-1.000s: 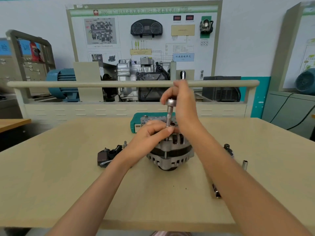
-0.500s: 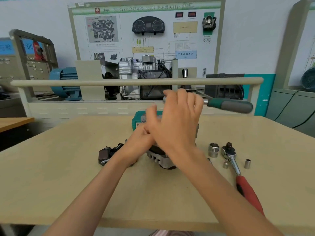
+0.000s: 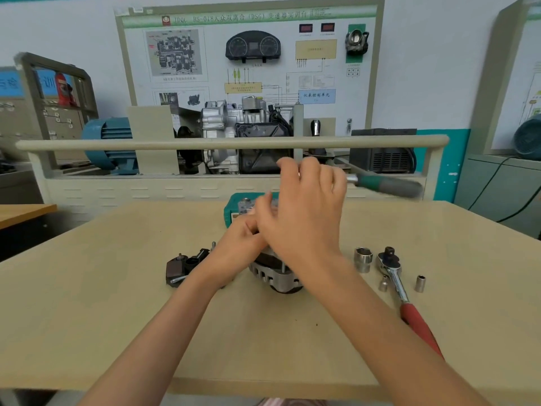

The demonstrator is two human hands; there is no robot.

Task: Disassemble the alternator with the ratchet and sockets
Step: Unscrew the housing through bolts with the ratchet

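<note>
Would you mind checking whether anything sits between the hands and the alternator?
Nothing visible does. The left hand rests on the alternator, and the right hand works the green-handled ratchet directly above it.

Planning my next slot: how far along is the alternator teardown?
Done: a black part lies off beside the alternator. In hand: the right hand works the green-handled ratchet while the left hand steadies. Left: the housing halves look joined.

A single head-worn wide-angle camera looks forward and slightly down, close over the worktop (image 3: 117, 303), with a training display board (image 3: 248, 68) beyond the hands.
</note>
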